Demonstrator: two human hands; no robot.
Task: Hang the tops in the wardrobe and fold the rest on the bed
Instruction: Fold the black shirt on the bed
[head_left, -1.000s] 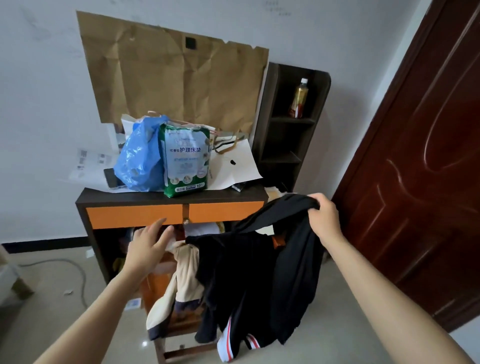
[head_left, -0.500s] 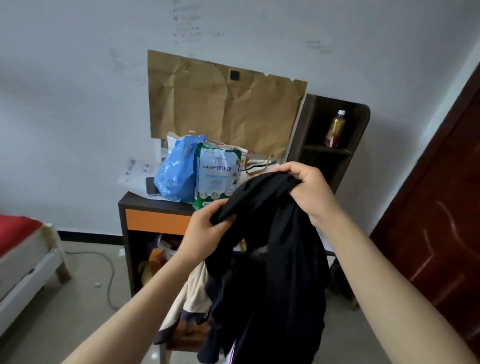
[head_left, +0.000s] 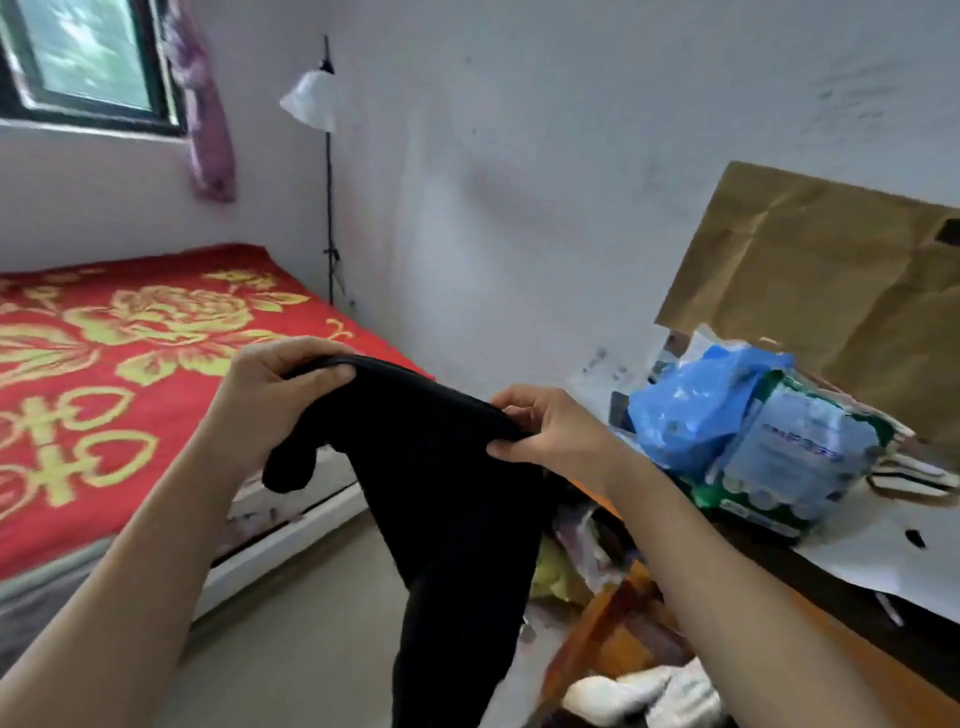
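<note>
Black garment (head_left: 447, 467) hangs in the near middle of the room, between the red-covered bed (head_left: 130, 364) on the left and the cluttered desk (head_left: 872, 654) on the right, held up by both hands. The left hand (head_left: 270, 395) grips one end of a thick rolled edge and the right hand (head_left: 550, 431) pinches the other end, so both grips are closed on cloth. That edge runs taut from hand to hand, the long body drops below and between them toward the floor, and a short lump flops beneath the left hand. The edge reads like a waistband, so I judge this a piece for folding: best to carry it left, hold the edge stretched, lift the hanging end clear of the floor, and lay it flat on the bed before creasing
</note>
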